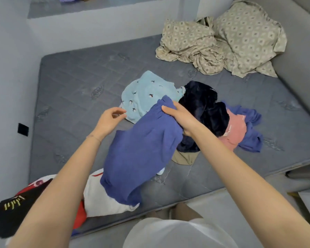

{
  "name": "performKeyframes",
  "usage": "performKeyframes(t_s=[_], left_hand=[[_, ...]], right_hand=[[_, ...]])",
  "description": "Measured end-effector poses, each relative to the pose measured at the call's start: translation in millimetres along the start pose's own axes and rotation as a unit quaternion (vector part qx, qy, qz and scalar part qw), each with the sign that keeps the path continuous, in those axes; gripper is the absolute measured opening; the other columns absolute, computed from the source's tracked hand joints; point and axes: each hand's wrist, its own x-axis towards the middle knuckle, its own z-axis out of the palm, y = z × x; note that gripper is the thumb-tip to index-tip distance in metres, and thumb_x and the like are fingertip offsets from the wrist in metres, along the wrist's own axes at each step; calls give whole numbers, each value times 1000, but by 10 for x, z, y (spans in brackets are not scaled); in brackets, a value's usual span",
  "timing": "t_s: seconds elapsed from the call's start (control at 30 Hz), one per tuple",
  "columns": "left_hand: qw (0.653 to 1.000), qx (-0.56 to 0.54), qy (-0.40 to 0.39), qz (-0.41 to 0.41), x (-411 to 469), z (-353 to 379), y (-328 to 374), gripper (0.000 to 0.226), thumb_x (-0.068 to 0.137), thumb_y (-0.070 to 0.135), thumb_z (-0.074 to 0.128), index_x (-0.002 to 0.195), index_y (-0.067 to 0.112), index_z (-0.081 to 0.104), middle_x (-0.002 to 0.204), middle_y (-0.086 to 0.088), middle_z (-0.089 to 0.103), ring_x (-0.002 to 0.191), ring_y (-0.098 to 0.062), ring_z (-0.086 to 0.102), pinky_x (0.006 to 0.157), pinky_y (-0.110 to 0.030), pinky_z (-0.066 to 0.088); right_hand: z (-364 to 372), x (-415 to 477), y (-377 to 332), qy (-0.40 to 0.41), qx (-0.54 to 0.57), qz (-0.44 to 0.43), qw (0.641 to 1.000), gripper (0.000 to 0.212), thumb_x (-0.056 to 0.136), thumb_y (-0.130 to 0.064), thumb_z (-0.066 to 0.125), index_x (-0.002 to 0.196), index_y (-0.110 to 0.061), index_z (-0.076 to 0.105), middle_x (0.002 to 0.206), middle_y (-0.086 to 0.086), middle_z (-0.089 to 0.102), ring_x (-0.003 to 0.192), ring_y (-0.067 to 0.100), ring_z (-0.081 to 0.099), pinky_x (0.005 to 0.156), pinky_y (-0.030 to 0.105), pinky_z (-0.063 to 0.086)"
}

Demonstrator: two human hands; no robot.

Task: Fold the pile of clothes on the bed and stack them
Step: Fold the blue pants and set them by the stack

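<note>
Grey mattress (75, 83). Blue garment (141, 154) hangs over its near edge, the top bunched in the right hand (179, 115), fingers curled round the cloth. Pile of clothes (204, 104) just behind it. Left hand (109, 120) alongside, fingers loosely curled, holding nothing.

Mattress (70, 83): bears every item.
Far right corner: crumpled bedsheet (190, 45); pillow (249, 33) touching its right side.
Centre: loose clothes pile (204, 104), spreading rightward.
Before the pile: garment (143, 151), held at its far edge in the right hand (179, 117); left hand (109, 120) just left, apart.
Near left corner: laid garments (100, 199), partly under the held garment's near edge.
</note>
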Motion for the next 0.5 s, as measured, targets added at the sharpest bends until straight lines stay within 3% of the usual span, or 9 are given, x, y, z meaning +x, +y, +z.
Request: performKeyframes(t_s=[0.13, 0.23, 0.33, 0.5], left_hand=[[999, -8, -42, -22, 140, 760, -72, 15, 94, 8, 63, 108, 11, 67, 112, -7, 66, 101, -15, 59, 89, -16, 42], [996, 35, -68, -40, 210, 1275, -195, 22, 96, 15, 61, 118, 12, 65, 122, -5, 65, 111, -18, 57, 100, -25, 42], [991, 90, -77, -60, 247, 1740, -402, 34, 97, 21, 59, 130, 13, 59, 132, -7, 61, 123, -25, 54, 107, -39, 40], [985, 99, -103, -94, 287, 2383, -744, 42, 97, 23, 56, 139, 18, 52, 140, -4, 56, 128, -25, 51, 105, -36, 39]], right_hand=[[-454, 97, 442, 54, -141, 11, 988, 22, 100, -22, 56, 119, -14, 50, 104, -5, 59, 93, 5, 58, 79, 15, 50], [-823, 223, 751, 104, -239, 31, 965, 25, 98, -26, 57, 116, -9, 52, 103, 0, 57, 93, 15, 56, 82, 30, 48], [-1157, 358, 1002, 143, -293, 55, 944, 31, 97, -30, 56, 120, -11, 53, 107, 0, 60, 96, 19, 57, 84, 34, 48], [-1688, 657, 1451, 191, -337, 103, 916, 26, 95, -27, 56, 115, -12, 51, 98, 2, 60, 84, 22, 56, 68, 32, 41]])
